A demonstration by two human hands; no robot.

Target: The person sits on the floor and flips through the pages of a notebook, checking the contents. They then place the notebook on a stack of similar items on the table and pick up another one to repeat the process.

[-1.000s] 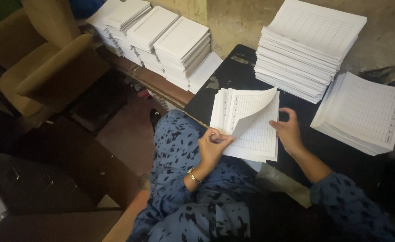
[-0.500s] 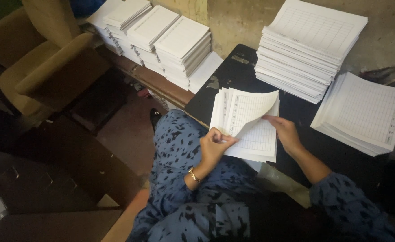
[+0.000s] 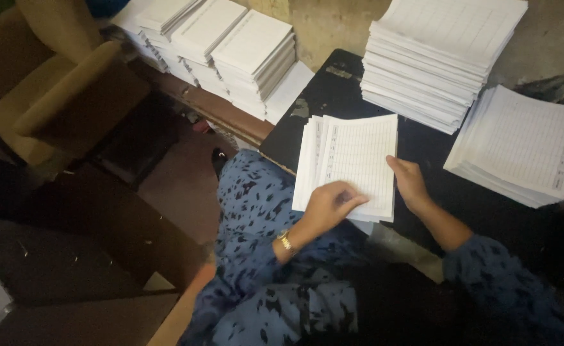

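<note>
Head cam, only view. Person seated at a dark counter (image 3: 435,150), sorting ruled sheets. Small fanned stack of ruled sheets (image 3: 349,163) lies flat on the counter right in front of them, left edges stepped, top sheet down flat.

Progress, my read: partway. Tall stack (image 3: 439,54) at the back and a lower, splayed stack (image 3: 519,144) to the right look like supply or output, can't tell which. More white stacks (image 3: 230,45) sit on a low bench to the left, near a tan chair (image 3: 51,83). So a lot of paper already squared up, and the fanned set in hand isn't evened yet.

Hands: left hand (image 3: 330,205) rests palm-down on the near-left corner of the fanned set, fingers curled and pressing on the paper, not pinching a sheet as far as I can see. Gold bracelet (image 3: 286,243) at that wrist. Right hand (image 3: 410,182) is at the right edge, fingers flat and extended along the edge, touching it, no grasp. Both forearms come in low from the lap, blue patterned sleeves.
</note>
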